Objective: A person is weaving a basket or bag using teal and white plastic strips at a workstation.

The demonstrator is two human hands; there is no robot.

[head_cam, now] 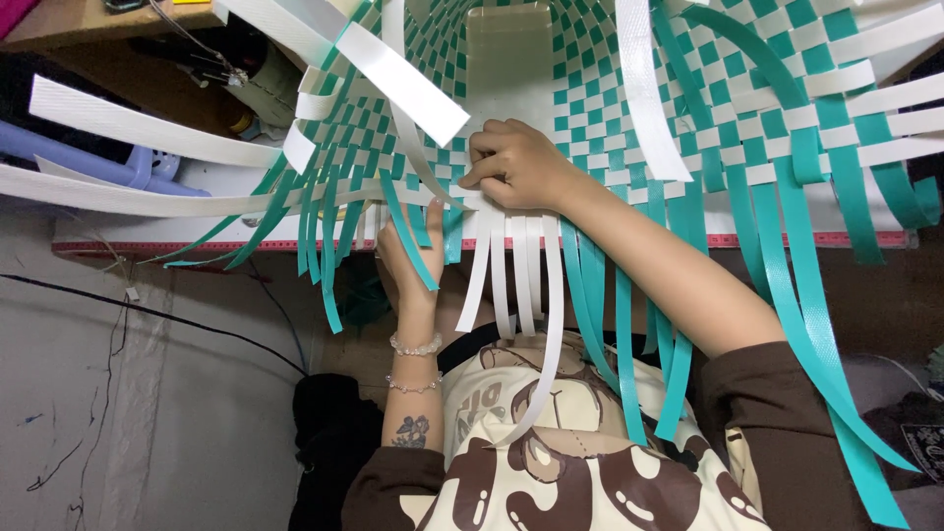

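Observation:
A half-woven basket [590, 88] of teal and white plastic strips lies on its side on the table edge, open mouth toward me, loose strip ends hanging down. My right hand [516, 162] presses on the woven rim, its fingers pinching a white strip [423, 162] at the weave. My left hand [408, 261] reaches up from below the rim and holds a teal strip [413, 246] between thumb and fingers. Bead bracelets ring my left wrist.
The white table [197, 231] has a red-marked front edge. A lavender plastic stool [118, 167] stands at the left behind long white strips [147, 128]. A black cable [147, 315] runs across the grey floor. My lap in a brown-and-cream shirt sits below.

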